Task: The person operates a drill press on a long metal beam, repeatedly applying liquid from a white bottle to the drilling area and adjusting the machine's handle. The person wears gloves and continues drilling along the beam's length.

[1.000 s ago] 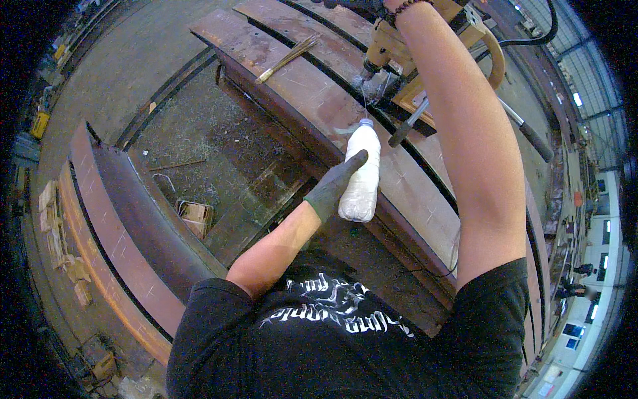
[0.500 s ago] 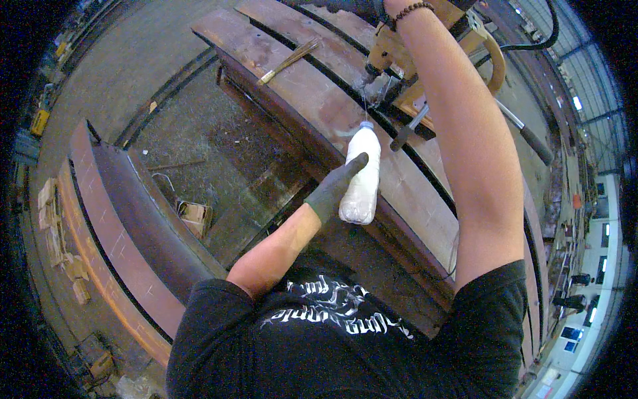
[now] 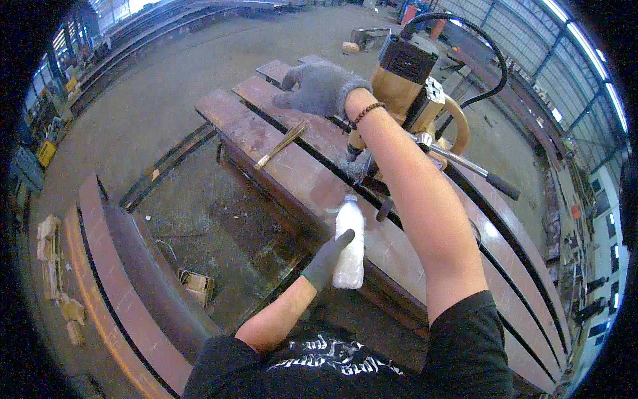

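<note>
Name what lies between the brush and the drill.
In the head view, brown metal and a long dark gap lie between the brush and the drill.

We are observing a slim white bottle (image 3: 353, 256) with a pale blue top; it is being held at mid-body, its neck pointing forward toward the drill's lower end, its base facing us. We are seeing a tan drilling machine (image 3: 397, 81) with a black upper housing standing beyond the bottle, its black cable arching rightward, its lower part being partly hidden.
</note>
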`<state>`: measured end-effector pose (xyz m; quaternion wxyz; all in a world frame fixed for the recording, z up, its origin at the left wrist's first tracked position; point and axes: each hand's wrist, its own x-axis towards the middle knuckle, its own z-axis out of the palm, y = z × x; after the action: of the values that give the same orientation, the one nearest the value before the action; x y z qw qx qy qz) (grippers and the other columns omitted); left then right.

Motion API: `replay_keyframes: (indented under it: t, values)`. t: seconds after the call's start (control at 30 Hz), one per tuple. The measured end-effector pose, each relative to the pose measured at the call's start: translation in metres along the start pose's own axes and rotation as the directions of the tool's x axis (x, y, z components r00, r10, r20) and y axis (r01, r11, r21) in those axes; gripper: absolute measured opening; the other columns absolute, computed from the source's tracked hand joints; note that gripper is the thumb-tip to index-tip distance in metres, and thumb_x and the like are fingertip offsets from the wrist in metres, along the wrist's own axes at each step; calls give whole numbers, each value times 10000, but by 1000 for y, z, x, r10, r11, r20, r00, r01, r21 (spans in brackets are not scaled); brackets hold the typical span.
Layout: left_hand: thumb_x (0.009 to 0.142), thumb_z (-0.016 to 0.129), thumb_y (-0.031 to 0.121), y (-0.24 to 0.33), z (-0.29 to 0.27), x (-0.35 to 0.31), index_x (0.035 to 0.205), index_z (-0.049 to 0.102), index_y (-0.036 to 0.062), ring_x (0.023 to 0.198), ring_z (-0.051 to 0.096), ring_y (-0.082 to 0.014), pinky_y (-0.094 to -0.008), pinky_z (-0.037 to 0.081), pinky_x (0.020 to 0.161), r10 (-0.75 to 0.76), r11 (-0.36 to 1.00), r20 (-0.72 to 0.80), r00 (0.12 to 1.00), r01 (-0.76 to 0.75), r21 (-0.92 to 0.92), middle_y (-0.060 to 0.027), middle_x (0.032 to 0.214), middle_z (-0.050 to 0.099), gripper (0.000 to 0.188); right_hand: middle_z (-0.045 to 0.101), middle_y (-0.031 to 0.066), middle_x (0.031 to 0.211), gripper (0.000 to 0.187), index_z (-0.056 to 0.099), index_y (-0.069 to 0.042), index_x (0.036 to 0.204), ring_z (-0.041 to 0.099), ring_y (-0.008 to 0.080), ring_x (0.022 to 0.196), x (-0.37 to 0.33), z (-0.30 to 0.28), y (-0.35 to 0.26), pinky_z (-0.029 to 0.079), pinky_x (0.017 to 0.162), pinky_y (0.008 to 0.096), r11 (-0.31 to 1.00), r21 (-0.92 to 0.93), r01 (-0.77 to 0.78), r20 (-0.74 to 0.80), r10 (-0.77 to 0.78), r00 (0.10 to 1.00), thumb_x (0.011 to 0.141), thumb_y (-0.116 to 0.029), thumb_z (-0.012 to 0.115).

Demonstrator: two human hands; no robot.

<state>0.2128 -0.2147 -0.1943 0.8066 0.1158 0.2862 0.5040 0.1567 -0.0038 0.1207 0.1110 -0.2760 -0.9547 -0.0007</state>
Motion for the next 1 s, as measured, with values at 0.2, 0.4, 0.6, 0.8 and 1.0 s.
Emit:
replay_keyframes:
  t: [0.2,0.4,0.6,0.8,1.0]
  values:
    - [949,725,480,2,3,-2,1232,640,24,874,702,-235,-365,593,809,2,997,-59,998,-7,-78,-106,1027,722,543,688,178,1209,604,774,-107,1161,621,355,1189,-9,-10,-17,486,1040,431,999,22,-46,58,45,997,882,-623,633]
    - [968,712,467,6,4,-7,1303,595,20,930,697,-211,-361,583,813,-7,997,43,999,10,-76,-96,1093,701,571,685,180,1224,606,776,-92,1150,621,354,1194,-6,-3,-10,490,1042,429,999,-43,25,28,-24,999,891,-617,620]
    - [968,713,467,4,8,-8,1210,655,22,846,704,-212,-352,585,772,-31,999,-41,999,30,-23,-82,1019,719,510,709,190,1211,594,768,-71,1151,656,357,1155,1,10,-2,505,1029,424,999,-36,-9,12,9,1000,881,-587,652]
    - [950,728,489,-5,0,2,1177,660,40,802,691,-206,-358,584,743,-65,995,-30,997,62,-76,-71,966,708,507,742,184,1161,576,763,-62,1145,697,351,1092,2,12,-4,528,995,422,999,-36,18,1,-18,1000,887,-564,650]
    - [916,757,524,-3,2,0,1125,679,60,723,678,-200,-376,578,660,-144,985,-37,989,140,-97,-51,895,702,514,739,184,1139,552,732,-52,1175,696,347,1077,-4,9,-15,529,969,423,994,3,107,-38,-106,994,923,-532,631]
